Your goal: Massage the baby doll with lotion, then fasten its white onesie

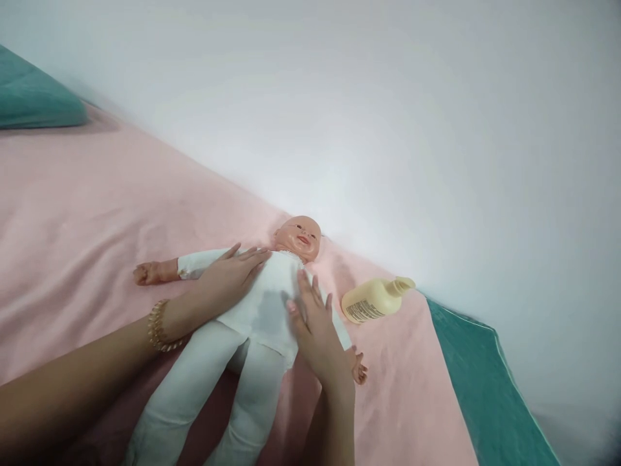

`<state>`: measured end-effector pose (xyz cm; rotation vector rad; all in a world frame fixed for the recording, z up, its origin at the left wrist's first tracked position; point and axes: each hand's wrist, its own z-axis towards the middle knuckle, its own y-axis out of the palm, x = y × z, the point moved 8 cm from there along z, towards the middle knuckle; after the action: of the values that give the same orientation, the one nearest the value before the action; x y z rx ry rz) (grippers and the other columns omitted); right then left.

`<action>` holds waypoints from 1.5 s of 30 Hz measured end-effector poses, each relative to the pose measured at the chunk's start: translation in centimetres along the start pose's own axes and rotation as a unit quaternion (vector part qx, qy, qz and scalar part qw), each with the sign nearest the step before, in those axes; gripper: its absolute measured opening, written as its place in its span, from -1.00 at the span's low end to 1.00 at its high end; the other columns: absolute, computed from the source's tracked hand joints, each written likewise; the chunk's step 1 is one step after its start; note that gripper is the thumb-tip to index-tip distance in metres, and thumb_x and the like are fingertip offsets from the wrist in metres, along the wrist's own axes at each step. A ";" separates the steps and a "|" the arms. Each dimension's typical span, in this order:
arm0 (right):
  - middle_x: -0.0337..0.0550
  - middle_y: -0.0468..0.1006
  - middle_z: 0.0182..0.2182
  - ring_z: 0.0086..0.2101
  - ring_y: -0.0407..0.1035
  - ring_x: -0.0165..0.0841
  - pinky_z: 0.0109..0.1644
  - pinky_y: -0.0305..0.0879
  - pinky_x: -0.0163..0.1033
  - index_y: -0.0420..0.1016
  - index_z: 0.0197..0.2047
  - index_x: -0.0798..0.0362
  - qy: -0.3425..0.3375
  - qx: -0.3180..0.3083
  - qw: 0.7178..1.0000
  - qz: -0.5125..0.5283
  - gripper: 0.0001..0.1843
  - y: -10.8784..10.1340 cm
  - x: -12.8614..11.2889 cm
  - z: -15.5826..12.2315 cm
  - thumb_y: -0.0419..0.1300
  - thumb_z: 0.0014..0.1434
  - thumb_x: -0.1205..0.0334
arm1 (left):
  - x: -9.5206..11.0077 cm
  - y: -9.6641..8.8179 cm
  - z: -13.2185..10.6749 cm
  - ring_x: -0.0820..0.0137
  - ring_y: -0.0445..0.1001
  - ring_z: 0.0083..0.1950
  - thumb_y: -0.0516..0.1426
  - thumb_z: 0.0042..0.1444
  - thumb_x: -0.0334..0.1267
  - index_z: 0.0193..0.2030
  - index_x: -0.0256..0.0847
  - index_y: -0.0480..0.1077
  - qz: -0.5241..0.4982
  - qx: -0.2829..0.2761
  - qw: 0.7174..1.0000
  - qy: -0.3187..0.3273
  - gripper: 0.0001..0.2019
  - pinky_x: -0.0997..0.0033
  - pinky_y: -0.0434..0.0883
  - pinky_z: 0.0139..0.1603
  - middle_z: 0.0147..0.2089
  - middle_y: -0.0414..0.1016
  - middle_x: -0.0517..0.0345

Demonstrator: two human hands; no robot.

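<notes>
A baby doll (279,304) with a white cloth body and plastic head lies on its back on a pink sheet. Its torso carries a grey damp-looking patch. My left hand (233,275) rests on the doll's chest near one shoulder, fingers stretched out; a beaded bracelet (162,325) circles that wrist. On the opposite side of the torso lies my right hand (316,323), its fingers spread against the cloth. Just beyond that hand, a pale yellow pump bottle (371,299) leans over on the sheet, printed text on its side.
The pink sheet (97,220) covers a bed set against a white wall (363,116). A green pillow or cushion (39,94) sits at the far left. Green fabric (485,382) shows at the right edge of the pink sheet.
</notes>
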<state>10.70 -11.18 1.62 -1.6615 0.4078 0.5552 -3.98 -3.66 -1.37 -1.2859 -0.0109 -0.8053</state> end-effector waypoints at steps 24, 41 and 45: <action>-0.16 -0.32 0.46 0.44 -0.47 -0.19 0.40 -0.65 0.32 -0.36 0.49 0.06 0.069 -0.012 0.996 -0.048 -0.10 2.0 2.3 1.2 -0.18 0.32 -0.31 | -1.0 -1.5 0.5 0.26 0.40 0.28 -0.11 0.28 -0.29 0.15 -0.23 0.43 -0.177 0.037 0.983 -0.013 -0.58 0.15 0.29 0.35 0.23 0.47 0.07; -0.20 -0.24 0.46 0.44 -0.45 -0.20 0.41 -0.63 0.32 -0.26 0.49 0.06 0.102 -0.015 0.993 -0.057 -0.27 0.6 3.8 0.8 -0.28 0.40 -0.12 | 6.4 -0.7 -2.1 0.26 0.42 0.27 0.12 0.29 -0.19 -0.14 0.03 0.61 -0.229 -0.203 0.927 0.217 -0.80 0.09 -0.01 0.49 -0.03 0.64 0.27; -0.18 -0.22 0.46 0.44 -0.45 -0.20 0.41 -0.63 0.32 -0.25 0.49 0.07 0.102 -0.016 0.993 -0.053 -0.27 0.5 3.7 0.8 -0.27 0.40 -0.12 | 5.8 -0.3 -2.0 0.28 0.30 0.36 0.23 0.22 -0.17 -0.05 0.04 0.57 -0.213 -0.173 0.932 0.238 -0.82 0.07 -0.13 0.51 0.06 0.60 0.26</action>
<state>13.33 -10.29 -0.99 -1.7668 0.4589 0.3150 -0.71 -8.42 0.81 -1.4053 0.2591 -1.5347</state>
